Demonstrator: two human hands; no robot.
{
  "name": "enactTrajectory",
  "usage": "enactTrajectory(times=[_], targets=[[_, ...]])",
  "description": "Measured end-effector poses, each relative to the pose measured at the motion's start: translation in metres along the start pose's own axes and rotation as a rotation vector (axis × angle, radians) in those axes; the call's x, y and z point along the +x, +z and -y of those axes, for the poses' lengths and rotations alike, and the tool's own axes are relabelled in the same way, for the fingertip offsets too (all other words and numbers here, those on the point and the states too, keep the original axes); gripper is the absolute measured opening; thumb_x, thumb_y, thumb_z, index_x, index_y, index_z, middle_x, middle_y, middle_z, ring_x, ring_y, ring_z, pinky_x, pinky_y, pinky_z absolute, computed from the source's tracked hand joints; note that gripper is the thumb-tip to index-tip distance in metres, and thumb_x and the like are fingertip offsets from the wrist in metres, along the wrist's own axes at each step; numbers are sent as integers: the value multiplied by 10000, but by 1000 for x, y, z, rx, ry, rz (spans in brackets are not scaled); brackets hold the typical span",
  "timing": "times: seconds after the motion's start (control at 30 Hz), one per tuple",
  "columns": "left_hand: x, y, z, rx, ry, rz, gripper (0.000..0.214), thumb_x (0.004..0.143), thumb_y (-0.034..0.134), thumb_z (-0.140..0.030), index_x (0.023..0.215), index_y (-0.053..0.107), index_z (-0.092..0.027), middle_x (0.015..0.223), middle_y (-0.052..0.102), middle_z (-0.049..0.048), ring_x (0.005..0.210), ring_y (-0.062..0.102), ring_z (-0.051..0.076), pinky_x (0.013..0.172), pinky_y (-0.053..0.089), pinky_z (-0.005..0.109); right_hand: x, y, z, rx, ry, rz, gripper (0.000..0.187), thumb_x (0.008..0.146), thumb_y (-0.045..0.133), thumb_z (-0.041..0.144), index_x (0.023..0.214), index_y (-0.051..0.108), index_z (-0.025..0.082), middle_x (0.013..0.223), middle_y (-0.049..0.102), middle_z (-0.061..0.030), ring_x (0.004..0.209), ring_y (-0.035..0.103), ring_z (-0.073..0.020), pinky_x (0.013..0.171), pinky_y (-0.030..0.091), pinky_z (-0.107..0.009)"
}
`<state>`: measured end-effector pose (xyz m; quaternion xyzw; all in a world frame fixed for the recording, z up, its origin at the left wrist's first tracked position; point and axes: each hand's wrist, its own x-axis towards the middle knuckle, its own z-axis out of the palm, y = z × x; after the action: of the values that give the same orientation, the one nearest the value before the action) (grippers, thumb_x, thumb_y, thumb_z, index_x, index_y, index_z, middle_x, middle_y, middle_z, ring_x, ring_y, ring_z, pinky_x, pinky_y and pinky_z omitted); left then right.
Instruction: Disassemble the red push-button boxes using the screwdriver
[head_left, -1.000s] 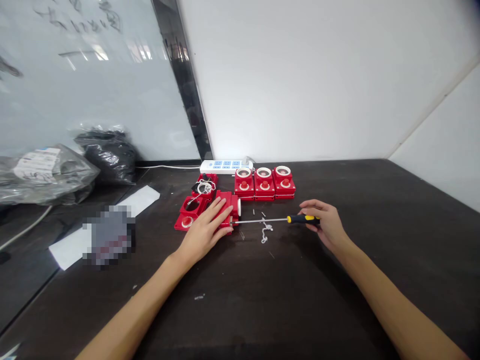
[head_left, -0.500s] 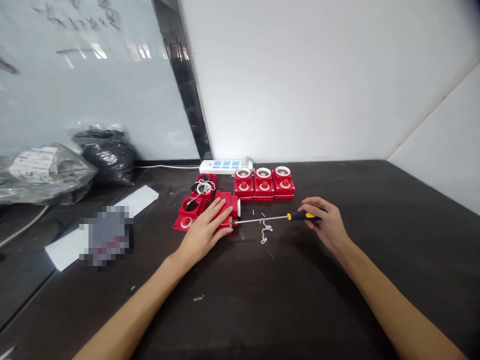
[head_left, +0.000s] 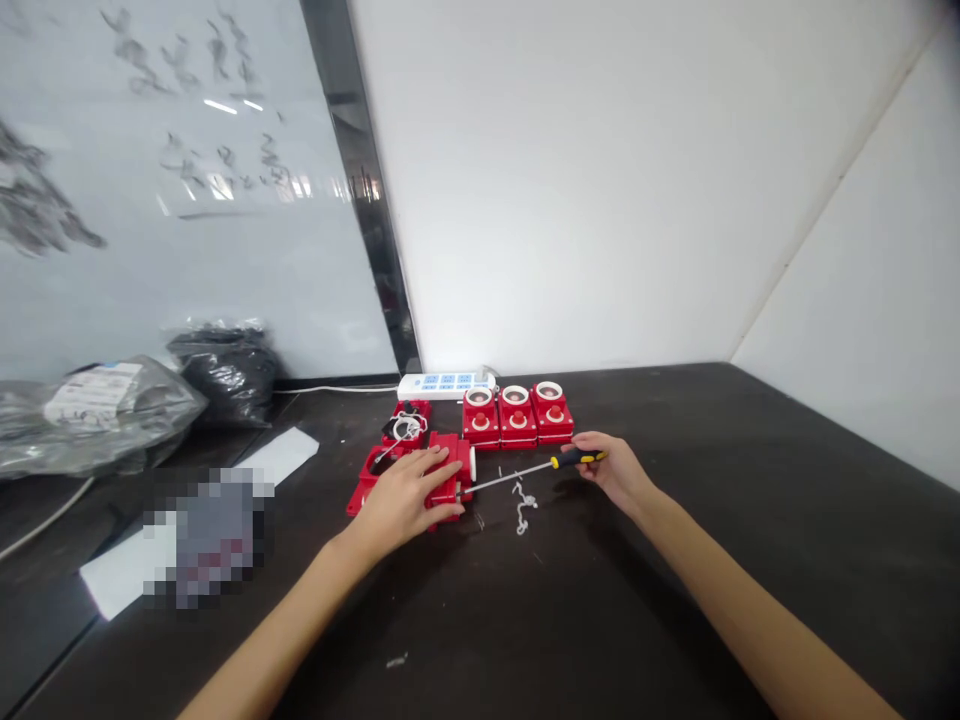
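My left hand point(head_left: 411, 492) lies over a red plastic housing point(head_left: 448, 450), gripping it on its side against the dark table. A white ring point(head_left: 472, 464) shows on that housing's right side. My right hand point(head_left: 619, 472) holds a screwdriver point(head_left: 577, 457) by its black and yellow handle. The long shaft points left and its tip meets the housing's right edge, beside my left fingers. Behind my left hand lie an open red cover point(head_left: 367, 470) and another open red part point(head_left: 407, 424) with white wire and black pieces. White wire scraps point(head_left: 523, 508) lie under the shaft.
Three red units point(head_left: 516, 418) with white rings and red knobs stand in a row behind. A white power strip point(head_left: 442, 386) lies along the wall. Plastic bags point(head_left: 225, 375), a white sheet point(head_left: 124, 572) and a blurred item point(head_left: 216, 540) are on the left.
The view has tilted up, so everything sits lower in the picture. My right hand has moved slightly left and the screwdriver's handle is raised more, its tip still at the housing.
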<state>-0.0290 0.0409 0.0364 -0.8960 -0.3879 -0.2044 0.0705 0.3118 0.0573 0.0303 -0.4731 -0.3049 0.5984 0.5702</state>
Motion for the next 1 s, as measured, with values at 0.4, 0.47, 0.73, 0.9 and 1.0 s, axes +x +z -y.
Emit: enactTrajectory(times=[0.4, 0.47, 0.73, 0.9, 1.0], targets=[[-16, 6, -2, -7, 6, -69, 529, 896, 569, -540, 1343, 574, -258, 1400, 566, 107, 1306, 519, 295, 1051, 474, 501, -6, -25, -17, -437, -77, 32, 471, 708, 674, 583, 707, 673, 112, 329, 411, 45, 265, 263, -45, 322, 117, -179], [-16, 5, -2, -16, 3, -65, 528, 896, 570, -539, 1338, 579, -250, 1392, 572, 111, 1311, 513, 296, 1058, 467, 503, -10, -24, -12, -442, -92, 69, 482, 716, 680, 589, 733, 682, 108, 365, 445, 38, 287, 293, -48, 326, 147, -180], [-17, 8, -3, 19, 16, -119, 531, 885, 597, -523, 1324, 597, -222, 1381, 578, 133, 1266, 553, 307, 1034, 488, 492, -16, -26, -3, -559, -52, 105, 494, 778, 620, 600, 834, 709, 117, 453, 529, 3, 361, 426, -80, 359, 276, -194], [-22, 12, -6, 28, 10, -173, 510, 904, 590, -477, 1341, 576, -215, 1395, 565, 132, 1291, 534, 294, 1028, 502, 466, -17, -27, 1, -689, -117, 151, 518, 776, 606, 620, 786, 702, 111, 504, 550, -14, 336, 398, -65, 347, 199, -205], [-23, 13, -8, 15, 1, -172, 507, 914, 581, -463, 1352, 560, -209, 1414, 547, 134, 1314, 512, 287, 1046, 485, 466, -20, -26, 4, -649, -60, 228, 476, 775, 649, 574, 845, 705, 107, 552, 601, -34, 321, 327, -33, 352, 138, -207]])
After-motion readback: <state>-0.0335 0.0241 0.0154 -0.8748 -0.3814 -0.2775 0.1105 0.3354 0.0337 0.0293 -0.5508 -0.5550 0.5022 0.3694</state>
